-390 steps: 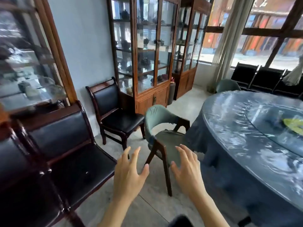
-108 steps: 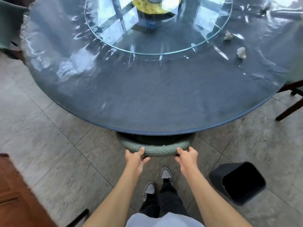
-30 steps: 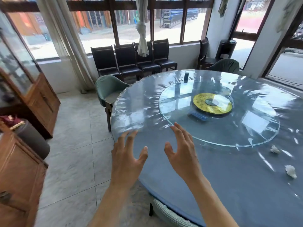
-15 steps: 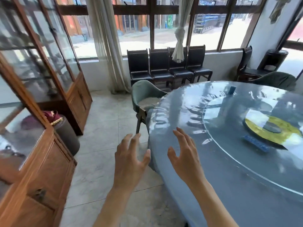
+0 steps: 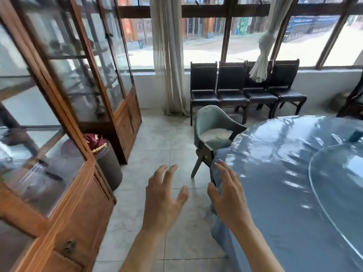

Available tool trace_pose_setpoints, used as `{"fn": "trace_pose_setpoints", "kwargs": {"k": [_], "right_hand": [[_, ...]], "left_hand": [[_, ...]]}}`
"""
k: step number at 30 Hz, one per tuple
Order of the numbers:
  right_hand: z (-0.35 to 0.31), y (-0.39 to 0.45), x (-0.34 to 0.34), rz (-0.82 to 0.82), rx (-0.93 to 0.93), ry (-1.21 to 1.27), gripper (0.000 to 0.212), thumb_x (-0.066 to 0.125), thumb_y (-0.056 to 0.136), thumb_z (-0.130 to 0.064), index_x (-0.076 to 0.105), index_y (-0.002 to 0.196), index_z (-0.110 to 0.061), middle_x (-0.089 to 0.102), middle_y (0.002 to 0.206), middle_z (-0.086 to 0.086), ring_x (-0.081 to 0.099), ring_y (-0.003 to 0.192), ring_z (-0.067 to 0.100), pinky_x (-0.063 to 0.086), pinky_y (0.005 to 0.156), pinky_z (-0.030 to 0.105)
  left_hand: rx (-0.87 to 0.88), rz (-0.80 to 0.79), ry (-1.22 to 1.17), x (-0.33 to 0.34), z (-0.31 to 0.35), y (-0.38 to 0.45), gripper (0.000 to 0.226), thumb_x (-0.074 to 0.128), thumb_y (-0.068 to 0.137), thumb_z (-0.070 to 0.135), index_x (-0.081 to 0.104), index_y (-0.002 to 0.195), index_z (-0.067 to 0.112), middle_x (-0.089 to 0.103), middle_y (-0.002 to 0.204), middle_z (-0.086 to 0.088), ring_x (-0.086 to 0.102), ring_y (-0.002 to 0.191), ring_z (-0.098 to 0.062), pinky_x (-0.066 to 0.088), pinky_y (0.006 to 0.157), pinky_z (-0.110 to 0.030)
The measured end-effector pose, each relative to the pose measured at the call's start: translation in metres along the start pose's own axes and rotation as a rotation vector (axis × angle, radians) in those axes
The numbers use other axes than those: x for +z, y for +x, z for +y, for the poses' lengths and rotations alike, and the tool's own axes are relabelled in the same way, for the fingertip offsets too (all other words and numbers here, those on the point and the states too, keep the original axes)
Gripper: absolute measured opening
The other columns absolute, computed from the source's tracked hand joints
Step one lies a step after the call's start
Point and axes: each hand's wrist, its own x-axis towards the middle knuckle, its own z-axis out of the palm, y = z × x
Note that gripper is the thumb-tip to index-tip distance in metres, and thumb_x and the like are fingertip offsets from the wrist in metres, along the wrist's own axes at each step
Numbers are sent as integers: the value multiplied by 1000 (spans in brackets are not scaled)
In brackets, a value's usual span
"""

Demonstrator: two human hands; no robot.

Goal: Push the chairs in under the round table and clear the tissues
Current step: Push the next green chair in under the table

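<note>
The round table (image 5: pixel 279 173), covered in blue cloth under clear plastic, fills the right side, with a glass turntable (image 5: pixel 337 173) on it. A green upholstered chair (image 5: pixel 213 126) with dark wooden legs stands at the table's far-left edge, its seat partly out from under the table. My left hand (image 5: pixel 163 197) and my right hand (image 5: pixel 229 195) are both raised in front of me with fingers spread, holding nothing. They are well short of the green chair. My right hand hovers over the table's near edge. No tissues are in view.
Tall wooden glass-fronted cabinets (image 5: pixel 64 118) line the left side. A dark round bin (image 5: pixel 108 161) with a red cloth bundle stands beside them. A row of black chairs (image 5: pixel 247 89) lines the window wall. Tiled floor (image 5: pixel 157 142) runs between cabinets and table.
My view has swung left and moved forward along the table's edge. The green chair is nearer and more central. Both hands stay raised and empty.
</note>
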Motion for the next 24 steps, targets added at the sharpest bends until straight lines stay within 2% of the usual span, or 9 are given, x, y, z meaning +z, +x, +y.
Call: {"fn": "trace_pose_setpoints", "kwargs": {"k": [5, 9, 14, 17, 24], "right_hand": [[30, 99, 46, -8, -33, 28, 55, 62, 90, -19, 44, 142, -19, 40, 153, -4, 36, 140, 17, 38, 111, 44], [48, 181, 71, -39, -11, 33, 56, 63, 90, -18, 44, 143, -17, 39, 154, -3, 33, 141, 17, 36, 112, 46], [59, 275, 104, -57, -37, 18, 55, 64, 90, -16, 46, 141, -14, 43, 152, 2, 37, 140, 23, 37, 111, 49], [63, 324, 130, -71, -58, 25, 56, 64, 89, -15, 46, 141, -13, 43, 151, 3, 37, 139, 22, 37, 111, 49], [71, 441, 209, -85, -77, 1, 54, 65, 88, -15, 47, 139, -13, 44, 151, 4, 40, 138, 24, 37, 112, 46]], "left_hand": [[-31, 3, 5, 36, -27, 97, 56, 56, 90, 49, 36, 140, 37, 38, 149, 4, 37, 136, -16, 33, 107, -32], [-69, 1, 18, 63, -39, 176, 55, 55, 91, 49, 35, 141, 37, 36, 151, 6, 36, 136, -13, 33, 105, -28], [-80, 16, 45, 84, -63, 262, 55, 55, 92, 50, 35, 141, 36, 35, 151, 6, 34, 136, -13, 33, 107, -30], [-91, 20, 61, 92, -84, 309, 56, 53, 92, 52, 36, 142, 34, 35, 152, 5, 34, 138, -15, 31, 108, -29], [-111, 29, 40, 112, -152, 427, 55, 53, 92, 51, 39, 141, 31, 39, 150, 1, 32, 138, -17, 37, 110, -40]]}}
